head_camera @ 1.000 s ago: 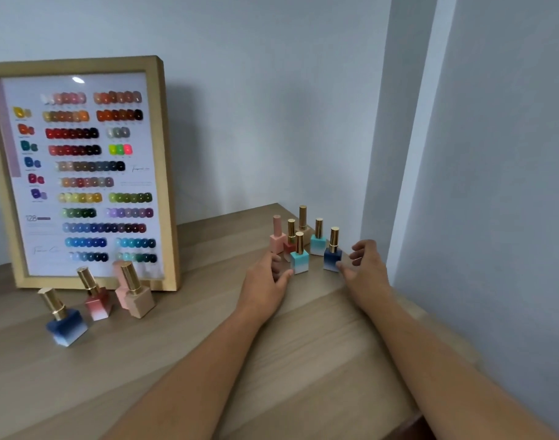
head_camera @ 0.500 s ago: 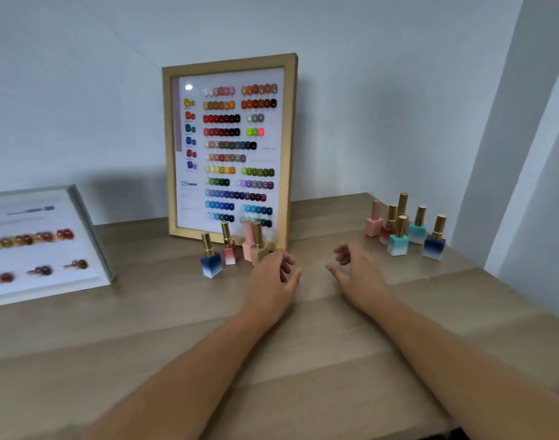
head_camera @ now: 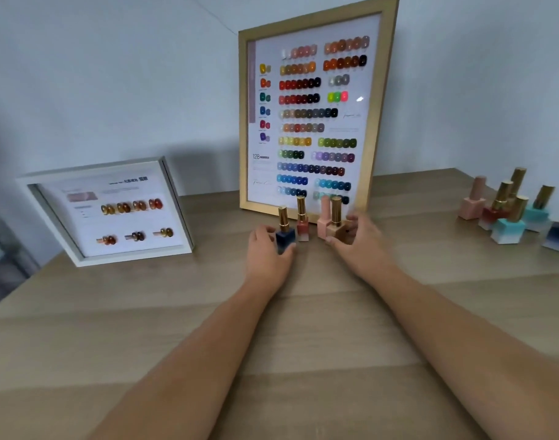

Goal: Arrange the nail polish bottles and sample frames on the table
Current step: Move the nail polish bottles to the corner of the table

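A tall gold-framed colour chart (head_camera: 310, 115) leans on the wall at the back centre. In front of it stand several gold-capped bottles. My left hand (head_camera: 267, 254) wraps around the dark blue bottle (head_camera: 285, 236). My right hand (head_camera: 357, 242) closes on the beige bottle (head_camera: 337, 227). Between my hands stand a red-pink bottle (head_camera: 302, 223) and a pale pink bottle (head_camera: 323, 219), untouched. A white sample frame (head_camera: 113, 211) leans at the left. Another cluster of bottles (head_camera: 510, 214) stands at the far right.
The wooden table (head_camera: 272, 328) meets the white wall behind. Its left edge drops away near a dark blurred object (head_camera: 1, 249). The right cluster reaches the frame's right edge.
The view swung left from the right cluster to the middle group. Both hands left the right-hand bottles and now grip the blue and beige bottles in front of the gold frame.
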### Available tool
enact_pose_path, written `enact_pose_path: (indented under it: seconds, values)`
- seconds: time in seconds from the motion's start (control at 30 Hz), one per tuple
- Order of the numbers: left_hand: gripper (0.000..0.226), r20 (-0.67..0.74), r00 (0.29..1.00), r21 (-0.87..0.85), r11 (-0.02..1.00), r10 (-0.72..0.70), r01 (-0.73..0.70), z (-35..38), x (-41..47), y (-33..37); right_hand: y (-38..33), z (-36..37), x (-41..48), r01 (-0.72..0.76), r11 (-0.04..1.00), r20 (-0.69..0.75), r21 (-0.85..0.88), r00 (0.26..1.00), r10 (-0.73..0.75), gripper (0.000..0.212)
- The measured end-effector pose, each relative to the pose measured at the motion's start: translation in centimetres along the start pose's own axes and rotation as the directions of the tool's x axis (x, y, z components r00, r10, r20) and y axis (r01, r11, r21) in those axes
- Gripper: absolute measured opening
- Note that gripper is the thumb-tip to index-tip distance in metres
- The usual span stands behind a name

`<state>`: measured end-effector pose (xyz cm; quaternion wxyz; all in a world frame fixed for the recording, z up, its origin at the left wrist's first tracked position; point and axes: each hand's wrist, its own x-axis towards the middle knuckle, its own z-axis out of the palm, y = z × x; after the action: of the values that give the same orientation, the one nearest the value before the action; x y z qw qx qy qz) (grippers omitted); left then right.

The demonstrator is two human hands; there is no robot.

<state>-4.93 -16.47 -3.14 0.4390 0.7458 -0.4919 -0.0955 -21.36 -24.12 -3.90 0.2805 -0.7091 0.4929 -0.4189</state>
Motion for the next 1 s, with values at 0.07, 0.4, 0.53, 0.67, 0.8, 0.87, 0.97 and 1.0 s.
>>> enact_pose_path:
  seconds: [0.07,0.4,0.53,0.67,0.8,0.87,0.97,1.0]
  values:
    - [0.050,0.010,1.000,0.017,1.000,-0.008,0.008,0.3,0.7,0.0,-0.1,0.4,0.4,-0.007,0.999,0.008,-0.031,1.000,0.007,0.059]
    - [0.026,0.011,0.999,0.074,0.996,0.046,-0.046,0.8,1.3,0.1,-0.5,-0.2,0.2,0.024,0.999,-0.077,0.024,0.997,-0.023,0.038]
    - [0.025,0.045,0.986,0.050,0.985,0.161,-0.163,2.0,-0.2,1.7,0.8,-2.8,-0.6,0.011,0.996,-0.147,0.089,0.989,0.002,0.035]
    - [0.025,0.100,0.962,0.017,0.967,0.252,-0.255,5.3,-1.4,4.9,2.8,-6.8,-1.5,-0.037,0.996,-0.213,0.079,0.976,0.053,0.029]
    - [0.022,0.169,0.935,-0.065,0.950,0.311,-0.304,9.6,-2.3,8.7,5.1,-11.7,-2.5,-0.095,0.995,-0.290,0.015,0.952,0.095,0.034]
    - [0.022,0.215,0.916,-0.093,0.941,0.339,-0.326,11.9,-2.6,10.7,6.4,-14.2,-3.2,-0.132,0.991,-0.337,-0.039,0.935,0.111,0.043]
    - [0.024,0.259,0.895,-0.135,0.931,0.363,-0.339,14.9,-3.1,13.4,8.2,-17.4,-3.9,-0.204,0.975,-0.387,-0.089,0.909,0.155,0.049]
    - [0.024,0.275,0.889,-0.144,0.929,0.367,-0.339,15.8,-3.2,14.2,8.7,-18.5,-4.1,-0.220,0.970,-0.402,-0.100,0.901,0.163,0.049]
